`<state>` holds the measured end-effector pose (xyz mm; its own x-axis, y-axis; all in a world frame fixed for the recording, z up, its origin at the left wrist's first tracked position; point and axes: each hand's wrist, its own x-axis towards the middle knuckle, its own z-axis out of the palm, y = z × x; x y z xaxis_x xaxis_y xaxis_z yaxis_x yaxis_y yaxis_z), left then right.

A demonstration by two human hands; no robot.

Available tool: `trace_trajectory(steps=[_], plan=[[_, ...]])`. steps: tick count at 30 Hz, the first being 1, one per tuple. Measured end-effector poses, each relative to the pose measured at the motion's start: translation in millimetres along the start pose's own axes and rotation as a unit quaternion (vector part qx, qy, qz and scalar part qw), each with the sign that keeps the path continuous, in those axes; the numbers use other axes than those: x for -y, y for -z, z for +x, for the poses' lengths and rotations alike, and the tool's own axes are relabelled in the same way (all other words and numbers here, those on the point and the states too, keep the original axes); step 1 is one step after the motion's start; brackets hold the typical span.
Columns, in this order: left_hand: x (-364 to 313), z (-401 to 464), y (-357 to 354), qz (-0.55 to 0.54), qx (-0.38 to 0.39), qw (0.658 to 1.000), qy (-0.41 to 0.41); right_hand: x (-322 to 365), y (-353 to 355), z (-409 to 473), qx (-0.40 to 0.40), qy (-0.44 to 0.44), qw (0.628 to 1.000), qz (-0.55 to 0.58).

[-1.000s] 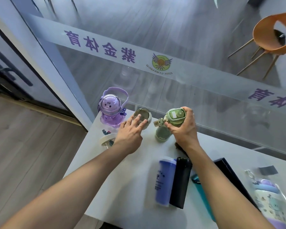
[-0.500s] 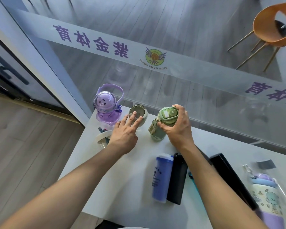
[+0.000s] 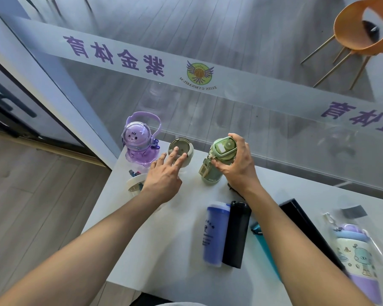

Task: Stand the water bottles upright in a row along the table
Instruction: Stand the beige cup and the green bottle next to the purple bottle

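— So where does the green bottle (image 3: 217,160) stand against the others?

— At the back of the table (image 3: 164,239), near the glass, upright or very nearly so, with a gap between it and the beige cup (image 3: 181,151); the purple bottle (image 3: 139,142) is just past that on the far left corner.

— And the hands?

— The right hand (image 3: 237,166) is wrapped round the green bottle just under its lid, fingers closed on it. The left hand (image 3: 164,175) lies flat and loose, two fingertips (image 3: 175,150) resting on the cup's lid, gripping nothing.

— What turns the next move?

— I'd say the ones lying down. The blue bottle (image 3: 215,234) and black bottle (image 3: 238,234) lie side by side, touching, long axes running from the back row toward the person, tops pointing away. They sit between the two forearms, nearer the right one.

— More still down?

— A teal bottle (image 3: 264,246) is partly hidden under the right forearm, and a patterned bottle (image 3: 356,257) lies at the right edge.
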<state>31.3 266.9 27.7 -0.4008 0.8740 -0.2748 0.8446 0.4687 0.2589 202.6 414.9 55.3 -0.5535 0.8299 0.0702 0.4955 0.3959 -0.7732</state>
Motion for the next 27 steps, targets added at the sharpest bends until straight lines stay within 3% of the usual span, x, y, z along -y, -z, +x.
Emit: trace_trajectory(steps=[10, 19, 27], plan=[[-5.4, -0.8, -0.6, 0.023, -0.023, 0.999, -0.007, -4.1, 4.3, -3.2, 0.02, -0.007, 1.0, 0.003], [-33.5, -33.4, -14.5, 0.031, -0.108, 0.992, -0.062, -27.0, 20.0, -22.4, 0.021, -0.031, 0.999, 0.008], [-83.3, -66.6, -64.7, -0.005, -0.013, 0.997, -0.072, -86.7, 50.1, -52.7, 0.036, -0.142, 0.989, -0.029]])
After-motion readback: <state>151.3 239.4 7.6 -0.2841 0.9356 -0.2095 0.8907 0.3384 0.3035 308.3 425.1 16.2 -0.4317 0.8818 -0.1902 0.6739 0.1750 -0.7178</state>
